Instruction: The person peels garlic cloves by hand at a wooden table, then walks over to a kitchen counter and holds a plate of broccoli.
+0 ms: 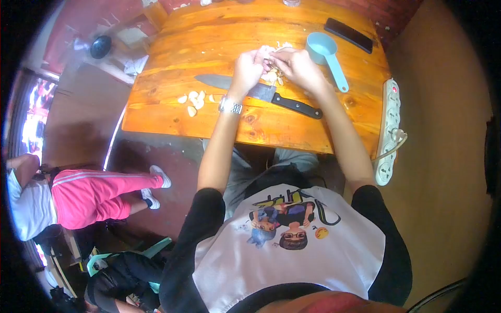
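Note:
My left hand [249, 67], with a metal watch [230, 105] at the wrist, and my right hand [298, 67] meet over the far middle of the table. Fingers of both are pinched together around a small pale garlic clove [267, 52], mostly covered by them. Just below and behind the fingers lie unpeeled garlic cloves [273, 76] and bits of skin. A kitchen knife [297, 106] rests flat beneath my forearms, blade toward the left, black handle to the right. Several peeled garlic cloves [194, 100] sit left of my left wrist.
On the wooden table [172, 57], a light-blue measuring cup [319, 48] and a black phone [348, 35] lie at the right. A white power strip [388, 130] with a plug runs along the right edge. Two other people are at the left, one in pink trousers [99, 195].

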Demonstrator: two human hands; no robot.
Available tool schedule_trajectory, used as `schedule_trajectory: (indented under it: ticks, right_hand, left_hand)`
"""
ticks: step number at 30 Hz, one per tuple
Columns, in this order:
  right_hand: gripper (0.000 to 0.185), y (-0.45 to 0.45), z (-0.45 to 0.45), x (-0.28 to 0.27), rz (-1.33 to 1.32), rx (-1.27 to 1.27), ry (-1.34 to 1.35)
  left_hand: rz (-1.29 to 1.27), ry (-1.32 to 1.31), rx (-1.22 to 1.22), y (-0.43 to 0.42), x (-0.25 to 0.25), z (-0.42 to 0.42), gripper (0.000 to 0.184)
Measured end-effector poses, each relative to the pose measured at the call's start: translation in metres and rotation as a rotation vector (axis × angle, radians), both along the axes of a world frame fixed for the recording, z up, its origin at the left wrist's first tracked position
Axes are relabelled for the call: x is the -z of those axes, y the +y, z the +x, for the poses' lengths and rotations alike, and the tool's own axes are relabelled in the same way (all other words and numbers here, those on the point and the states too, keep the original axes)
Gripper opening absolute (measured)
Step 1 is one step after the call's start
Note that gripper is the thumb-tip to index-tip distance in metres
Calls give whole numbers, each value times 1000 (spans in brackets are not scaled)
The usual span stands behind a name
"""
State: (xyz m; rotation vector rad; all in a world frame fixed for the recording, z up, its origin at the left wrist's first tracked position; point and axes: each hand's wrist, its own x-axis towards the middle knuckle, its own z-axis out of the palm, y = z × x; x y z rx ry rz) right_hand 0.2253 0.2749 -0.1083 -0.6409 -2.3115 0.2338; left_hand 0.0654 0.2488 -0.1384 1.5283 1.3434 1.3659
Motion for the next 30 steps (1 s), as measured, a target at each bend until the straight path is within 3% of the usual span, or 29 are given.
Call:
schedule_trajectory:
  ticks: [4, 6, 10, 13, 16, 22, 28, 30]
  right_hand:
    - [15, -3, -5, 5, 17, 44, -38]
    - [16, -8, -5, 1, 13, 71, -45]
    - [16, -5, -5, 1, -39, 127, -69]
    - [17, -5, -4, 3, 68, 28, 44]
    - [18, -6, -6, 1, -47, 98, 54]
    - [21, 4, -7, 8, -93, 252, 199]
    - [22, 1, -8, 5, -293, 213, 50]
    - [22, 1, -8, 6, -195, 132, 12]
  left_hand:
    - [344, 436, -246, 1, 2, 10, 33]
    - [335, 429, -248, 1, -2, 12, 22]
    - [489, 441, -269, -7, -4, 20, 17]
    - [109, 252, -112, -3, 1, 8, 18]
    - [72, -218, 103, 1, 10, 1, 21]
    - [33, -292, 145, -11, 0, -3, 24]
    - [141, -308, 90, -8, 6, -5, 28]
    - [95, -324, 63, -8, 7, -5, 24]
